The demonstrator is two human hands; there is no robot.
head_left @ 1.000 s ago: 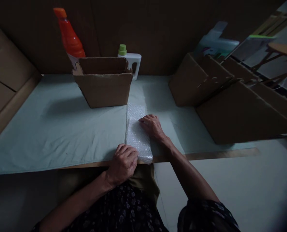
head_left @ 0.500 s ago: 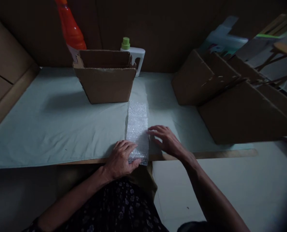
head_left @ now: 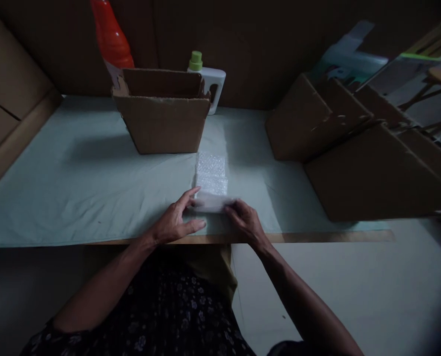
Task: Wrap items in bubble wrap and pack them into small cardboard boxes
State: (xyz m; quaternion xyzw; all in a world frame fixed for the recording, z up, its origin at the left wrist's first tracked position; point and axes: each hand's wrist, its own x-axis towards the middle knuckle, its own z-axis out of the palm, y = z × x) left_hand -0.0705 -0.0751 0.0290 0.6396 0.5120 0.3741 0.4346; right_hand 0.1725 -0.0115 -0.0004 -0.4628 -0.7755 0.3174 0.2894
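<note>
A narrow strip of clear bubble wrap (head_left: 211, 168) lies flat on the pale green cloth. Its near end is lifted and folded over, and that fold is blurred by motion. My right hand (head_left: 245, 220) pinches the right end of the fold between thumb and fingers. At the left end is my left hand (head_left: 177, 217), fingers spread and thumb held apart. Its fingertips are at the fold's edge; whether they press on it I cannot tell.
Behind the strip stands an open cardboard box (head_left: 164, 126). An orange bottle (head_left: 112, 42) and a white jug with a green cap (head_left: 215, 79) are past it. More cardboard boxes (head_left: 372, 173) stand on the right. The table's wooden edge (head_left: 327, 237) runs in front.
The near end of the bubble wrap has come up from the table edge and folded away from me. My right hand has closed on it; my left hand has moved forward and opened wider.
</note>
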